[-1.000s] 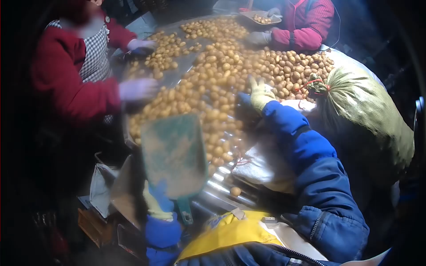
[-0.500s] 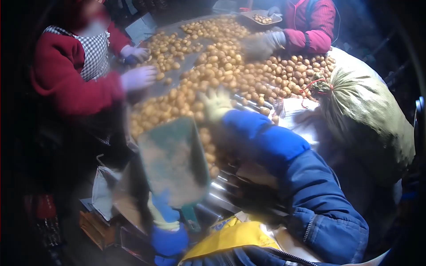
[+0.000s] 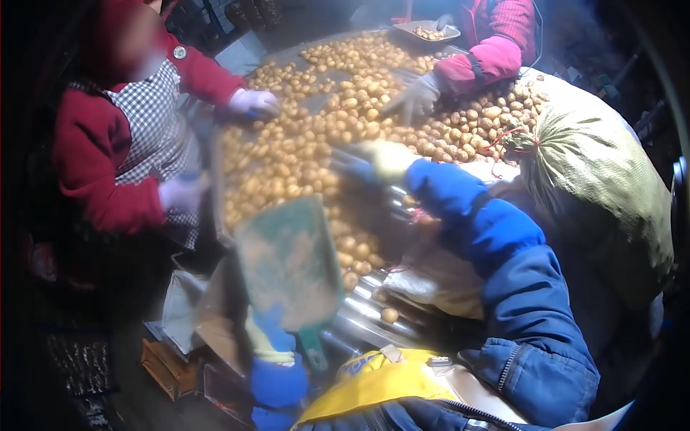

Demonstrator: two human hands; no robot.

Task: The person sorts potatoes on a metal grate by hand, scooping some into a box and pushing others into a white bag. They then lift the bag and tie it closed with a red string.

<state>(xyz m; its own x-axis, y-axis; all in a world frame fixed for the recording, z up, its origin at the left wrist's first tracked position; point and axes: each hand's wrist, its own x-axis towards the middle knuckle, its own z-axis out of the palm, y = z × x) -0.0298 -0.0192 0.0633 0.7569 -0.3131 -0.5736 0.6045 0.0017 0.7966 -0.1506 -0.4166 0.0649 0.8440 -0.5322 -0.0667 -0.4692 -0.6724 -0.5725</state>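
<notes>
My left hand (image 3: 272,336), near left, is closed on one green scoop (image 3: 289,258). My right hand (image 3: 388,159) is over the middle of the potatoes (image 3: 287,154), too many to count, on the tabletop (image 3: 316,103); blurred, so I cannot tell how open it is or whether it has hold of any. One stray potato (image 3: 389,315) lies near; one sack (image 3: 596,179), right; two co-workers (image 3: 147,122), left and far right.
</notes>
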